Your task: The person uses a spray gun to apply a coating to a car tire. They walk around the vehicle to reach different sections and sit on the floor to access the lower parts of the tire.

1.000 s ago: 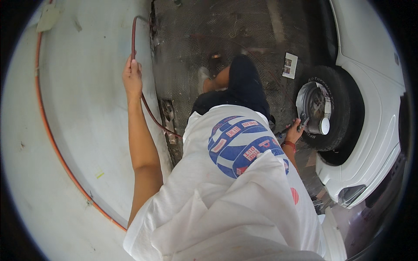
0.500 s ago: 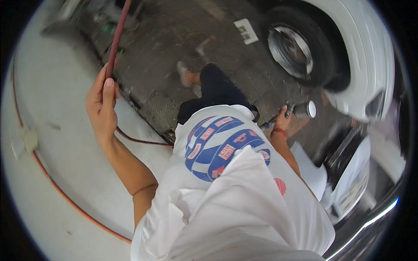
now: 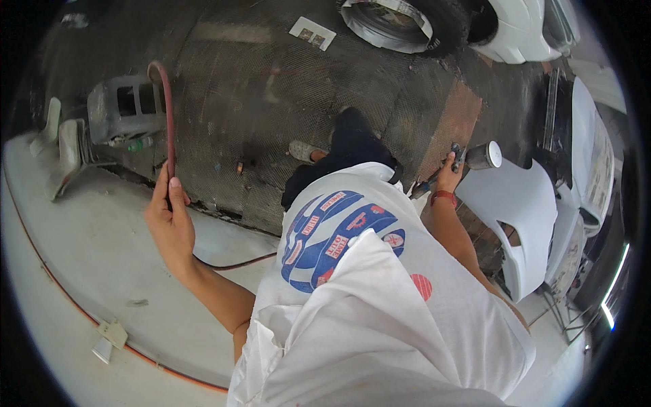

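Grey-black floor: finely patterned, scuffed and blotched, running below and left of the tyre.
Brown strip: set along the floor below the tyre.
White card: flat on the floor just left of the tyre, two small pictures on it.
Pale wall: well apart from the tyre, low to its left, bearing an orange pipe and a cream box.
Red hose: left of the tyre, pinched between thumb and fingers of the left hand.
Spray gun: below the tyre, gripped in the right hand, its cup pointing right.
White panel: lower right of the tyre.
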Action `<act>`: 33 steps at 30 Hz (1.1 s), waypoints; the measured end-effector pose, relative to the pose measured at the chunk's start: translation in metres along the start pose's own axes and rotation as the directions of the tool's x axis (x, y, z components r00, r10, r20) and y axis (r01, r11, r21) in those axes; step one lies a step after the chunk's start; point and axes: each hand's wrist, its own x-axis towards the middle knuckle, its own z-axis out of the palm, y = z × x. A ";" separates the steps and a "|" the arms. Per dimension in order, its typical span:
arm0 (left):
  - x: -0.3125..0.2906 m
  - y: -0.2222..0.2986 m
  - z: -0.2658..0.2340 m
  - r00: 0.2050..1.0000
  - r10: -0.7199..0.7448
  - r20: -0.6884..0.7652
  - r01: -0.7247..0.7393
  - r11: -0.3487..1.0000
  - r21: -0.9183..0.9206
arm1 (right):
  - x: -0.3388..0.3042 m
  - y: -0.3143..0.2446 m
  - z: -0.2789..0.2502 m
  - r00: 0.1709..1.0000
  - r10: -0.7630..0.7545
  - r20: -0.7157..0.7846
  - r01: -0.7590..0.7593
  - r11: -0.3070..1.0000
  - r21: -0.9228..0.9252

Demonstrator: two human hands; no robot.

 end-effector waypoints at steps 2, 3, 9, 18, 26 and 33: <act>0.010 -0.009 -0.005 0.999 -0.006 0.033 0.004 0.997 0.076 | -0.008 -0.019 0.010 0.999 -0.008 -0.041 0.008 1.000 0.014; 0.013 -0.016 -0.008 0.999 -0.011 0.039 0.008 0.997 0.075 | -0.020 -0.033 0.019 0.990 0.129 -0.056 -0.122 0.986 0.113; 0.053 -0.055 0.020 0.980 -0.009 0.197 -0.005 0.998 0.070 | -0.052 -0.086 0.024 0.988 0.120 -0.099 -0.097 0.972 0.212; 0.121 -0.126 0.122 0.952 -0.075 0.297 -0.027 0.945 0.326 | -0.061 -0.110 0.007 0.995 0.091 -0.046 -0.077 0.965 0.249; 0.189 -0.253 0.250 0.876 -0.074 0.476 -0.254 0.770 0.586 | -0.048 -0.146 -0.004 0.995 0.004 -0.095 0.027 0.946 0.324; 0.220 -0.292 0.345 0.851 -0.228 0.473 -0.234 0.642 0.730 | -0.009 -0.165 -0.025 0.988 -0.017 -0.152 0.064 0.948 0.312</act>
